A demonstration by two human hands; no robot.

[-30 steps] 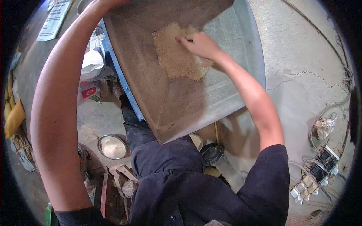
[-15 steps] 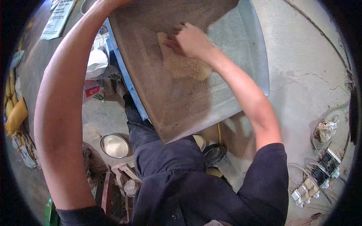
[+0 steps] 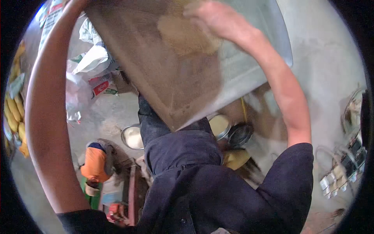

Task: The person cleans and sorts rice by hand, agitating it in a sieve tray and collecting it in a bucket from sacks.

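A large flat metal tray (image 3: 233, 74) fills the upper middle of the view, tilted, its near corner pointing down at my lap. A pile of pale grain (image 3: 183, 35) lies on its upper part. My right hand (image 3: 212, 17) rests flat on the grain at the pile's top right edge, blurred by motion. My left arm (image 3: 43, 109) reaches up along the left side to the tray's top left corner, where the hand is cut off by the frame's top edge. I wear dark clothes.
Below the tray on the concrete floor stand a steel bowl of white grain (image 3: 132, 137), a second bowl (image 3: 219, 125) and a dark round pan (image 3: 239, 134). An orange object (image 3: 94, 163) sits lower left. Plastic bags (image 3: 91, 58) and yellow sacks (image 3: 13, 109) lie left, electrical switches (image 3: 343, 171) right.
The tray has risen and swung closer in the view. My right hand slid up across the grain towards the top. The view has shifted and blurred, showing more floor below.
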